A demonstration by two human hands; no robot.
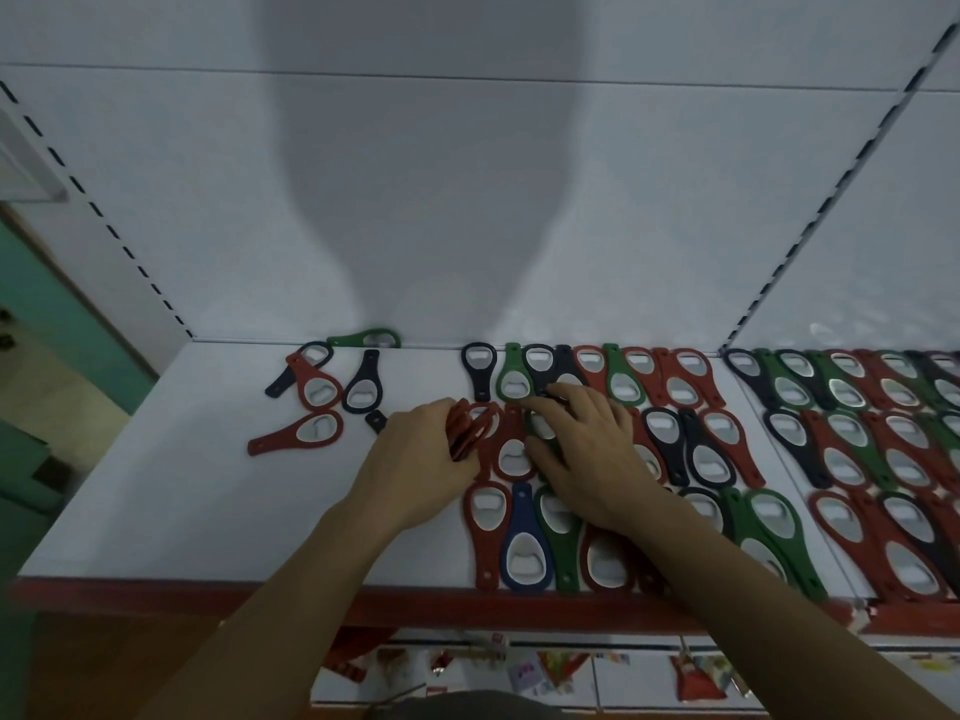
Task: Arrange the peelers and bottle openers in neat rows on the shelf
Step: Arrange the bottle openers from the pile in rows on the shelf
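Head view, one camera. Station: worn on the person's head, before the shelf. Facing: forward and downward, square to the white back panel. Range: close, within arm's reach; bottle openers fill the lower right. Red front lip runs low across frame. Lens: wide-angle; slotted uprights splay toward the upper corners.

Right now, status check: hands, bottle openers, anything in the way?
Left hand grips stack of red openers. Right hand rests on arranged rows. Loose openers scattered left, unsorted.
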